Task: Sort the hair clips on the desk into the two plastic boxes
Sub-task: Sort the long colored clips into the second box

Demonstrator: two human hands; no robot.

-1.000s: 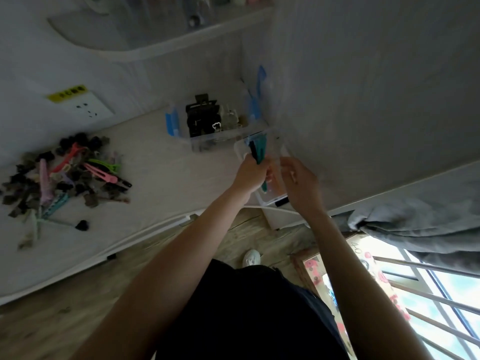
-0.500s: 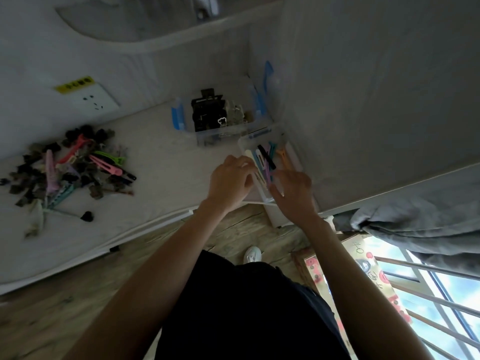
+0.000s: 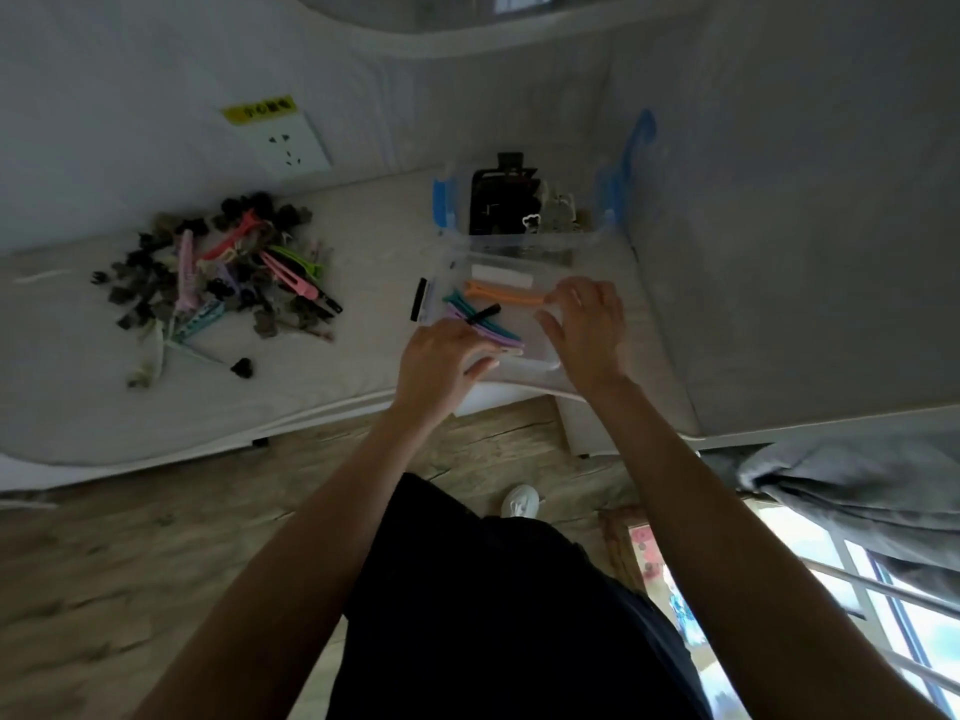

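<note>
A pile of mixed hair clips (image 3: 218, 275), pink, green, teal and dark ones, lies on the white desk (image 3: 363, 366) at the left. A near clear box (image 3: 524, 322) holds long clips: an orange clip (image 3: 504, 298), teal clips (image 3: 462, 304), purple clips (image 3: 496, 334) and a black one. Behind it, the far box with blue latches (image 3: 519, 244) holds black claw clips (image 3: 498, 200). My left hand (image 3: 441, 361) grips the near box's front left corner. My right hand (image 3: 589, 330) curls over that box's right rim.
A wall socket (image 3: 293, 148) with a yellow label sits above the pile. A white wall rises right of the boxes. The desk's front edge runs just below my hands, with wooden floor under it. A grey cloth (image 3: 857, 491) hangs at the lower right.
My left hand put the teal clips into the near box. Both hands then turned that box so that it lies crosswise on the desk in front of the far box.
</note>
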